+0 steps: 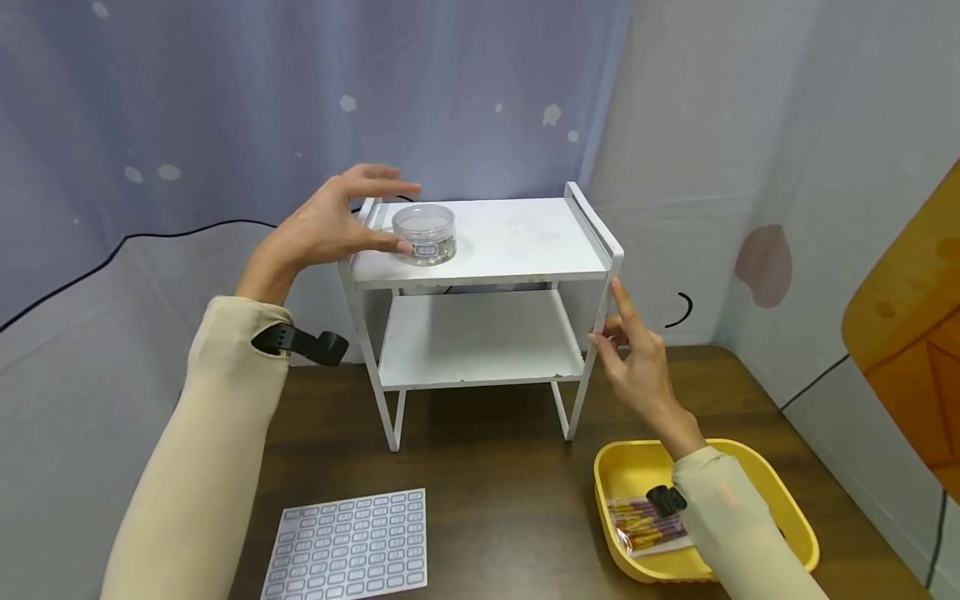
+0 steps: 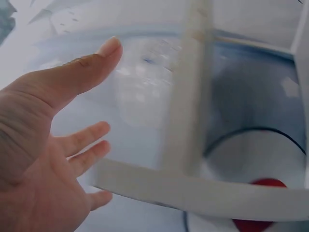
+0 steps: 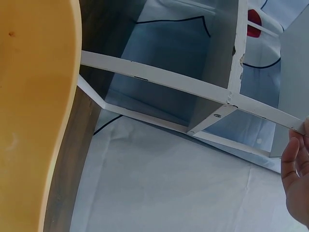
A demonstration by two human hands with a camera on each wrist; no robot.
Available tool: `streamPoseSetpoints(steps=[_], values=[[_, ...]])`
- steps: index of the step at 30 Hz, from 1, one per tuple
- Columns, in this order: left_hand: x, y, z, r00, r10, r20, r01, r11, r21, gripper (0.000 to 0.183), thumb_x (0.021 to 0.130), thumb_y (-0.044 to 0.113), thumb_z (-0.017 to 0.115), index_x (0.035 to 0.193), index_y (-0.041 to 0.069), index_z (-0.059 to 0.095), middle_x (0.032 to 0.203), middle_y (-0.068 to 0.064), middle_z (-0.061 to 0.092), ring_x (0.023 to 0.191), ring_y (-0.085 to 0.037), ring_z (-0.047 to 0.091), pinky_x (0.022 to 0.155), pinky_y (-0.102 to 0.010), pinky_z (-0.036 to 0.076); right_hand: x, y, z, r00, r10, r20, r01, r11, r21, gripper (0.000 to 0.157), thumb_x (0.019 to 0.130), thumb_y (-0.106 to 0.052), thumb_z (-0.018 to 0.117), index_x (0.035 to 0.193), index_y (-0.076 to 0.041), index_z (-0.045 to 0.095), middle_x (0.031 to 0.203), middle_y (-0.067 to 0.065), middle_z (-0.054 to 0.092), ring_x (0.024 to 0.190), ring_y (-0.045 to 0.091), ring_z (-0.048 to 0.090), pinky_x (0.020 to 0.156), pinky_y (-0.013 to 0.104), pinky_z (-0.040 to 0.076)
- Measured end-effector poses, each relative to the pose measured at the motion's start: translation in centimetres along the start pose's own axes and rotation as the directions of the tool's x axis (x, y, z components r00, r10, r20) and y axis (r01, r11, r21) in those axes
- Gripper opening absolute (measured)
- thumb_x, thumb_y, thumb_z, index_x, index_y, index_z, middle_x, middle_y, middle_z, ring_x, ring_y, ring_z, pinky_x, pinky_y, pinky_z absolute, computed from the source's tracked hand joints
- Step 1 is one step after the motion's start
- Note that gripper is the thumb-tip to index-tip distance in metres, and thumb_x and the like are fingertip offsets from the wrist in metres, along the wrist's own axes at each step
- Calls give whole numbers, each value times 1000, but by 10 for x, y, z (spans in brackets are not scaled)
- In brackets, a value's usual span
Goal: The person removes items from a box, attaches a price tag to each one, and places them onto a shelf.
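A clear round jar [image 1: 424, 237] with a small printed label on its side stands on the top board of a white two-tier shelf rack [image 1: 517, 242]. My left hand [image 1: 341, 218] is at the jar's left, thumb in front of it and straight fingers above and behind. Whether the thumb touches the jar cannot be told. In the left wrist view that hand [image 2: 63, 135] has its fingers spread, and the jar is a blur. My right hand [image 1: 637, 367] holds the rack's front right leg between thumb and fingers; in the right wrist view only part of this hand [image 3: 298, 169] shows.
A sheet of printed labels [image 1: 348, 550] lies on the brown table [image 1: 510, 508] at front left. On the right, under my forearm, sits a yellow basket [image 1: 780, 508] holding a bagged bundle of purple and yellow sticks [image 1: 648, 525]. Curtains [image 1: 480, 100] hang behind the rack.
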State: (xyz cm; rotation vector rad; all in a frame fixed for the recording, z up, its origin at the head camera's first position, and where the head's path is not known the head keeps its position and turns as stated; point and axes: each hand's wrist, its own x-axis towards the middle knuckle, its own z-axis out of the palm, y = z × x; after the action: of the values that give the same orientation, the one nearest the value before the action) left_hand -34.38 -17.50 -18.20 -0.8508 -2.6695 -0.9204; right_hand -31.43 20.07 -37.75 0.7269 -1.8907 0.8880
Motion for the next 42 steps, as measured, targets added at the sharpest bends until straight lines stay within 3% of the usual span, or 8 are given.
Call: streamPoseSetpoints(steps=[3, 5, 7, 12, 16, 27, 33, 42], values=[[-13, 11, -6, 989, 55, -140, -63, 996, -59, 72, 78, 13, 86, 144, 18, 56, 160, -7, 35, 150, -30, 27, 119, -57, 24, 0, 0, -1, 1000, -1, -4, 1, 1000, -1, 82, 81, 13, 73, 153, -8, 38, 78, 13, 65, 58, 21, 56, 52, 18, 45], [-23, 19, -7, 959, 103, -263, -142, 981, -133, 74, 76, 5, 86, 143, 16, 56, 158, -6, 39, 149, -23, 29, 122, -49, 22, 1, -1, -1, 1000, -1, -2, 1, 1000, -1, 82, 81, 13, 73, 153, -8, 38, 78, 13, 65, 58, 21, 56, 53, 18, 45], [-33, 26, -6, 899, 177, -402, -281, 935, -217, 72, 74, 1, 87, 139, 11, 59, 152, -7, 45, 146, -21, 33, 124, -43, 20, 1, -1, -2, 1000, 2, 4, -2, 1000, -1, 82, 82, 12, 72, 153, -8, 37, 78, 13, 65, 59, 21, 56, 53, 17, 45], [-53, 39, 7, 717, 320, -620, -616, 707, -348, 72, 67, 16, 93, 130, -3, 63, 140, -9, 53, 138, -28, 41, 123, -42, 25, 1, -1, -2, 1000, 8, 12, -8, 1000, 1, 82, 83, 12, 72, 154, -9, 37, 79, 13, 64, 59, 20, 56, 54, 16, 44], [-67, 44, 25, 667, 345, -660, -684, 634, -360, 70, 66, 18, 94, 124, -7, 65, 138, -14, 54, 136, -32, 43, 120, -43, 30, 2, 0, -2, 1000, 0, 5, 0, 1000, -3, 85, 81, 13, 73, 154, -10, 36, 78, 14, 64, 59, 21, 55, 53, 18, 45], [-89, 36, 89, 685, 346, -642, -693, 582, -426, 55, 76, 18, 87, 127, 11, 69, 140, -15, 54, 135, -35, 47, 114, -43, 40, 4, 1, -6, 998, 43, 38, -43, 999, 11, 81, 82, 12, 73, 153, -7, 38, 83, 15, 68, 66, 20, 61, 63, 12, 47], [-101, 34, 130, 753, 365, -548, -647, 561, -516, 56, 79, 16, 84, 130, 3, 65, 140, -21, 54, 129, -32, 54, 102, -37, 50, -4, 1, -30, 996, 65, 57, -67, 997, 24, 82, 73, 17, 78, 147, 0, 45, 88, 18, 71, 77, 7, 63, 68, 12, 50], [-96, 26, 210, 883, 358, -303, -469, 679, -565, 63, 74, -6, 83, 133, 3, 63, 137, -23, 55, 126, -19, 56, 93, -35, 55, -44, 10, -104, 949, 219, 228, -175, 965, -196, 82, 73, 10, 81, 146, -12, 52, 106, 15, 70, 92, -13, 54, 76, 7, 46]])
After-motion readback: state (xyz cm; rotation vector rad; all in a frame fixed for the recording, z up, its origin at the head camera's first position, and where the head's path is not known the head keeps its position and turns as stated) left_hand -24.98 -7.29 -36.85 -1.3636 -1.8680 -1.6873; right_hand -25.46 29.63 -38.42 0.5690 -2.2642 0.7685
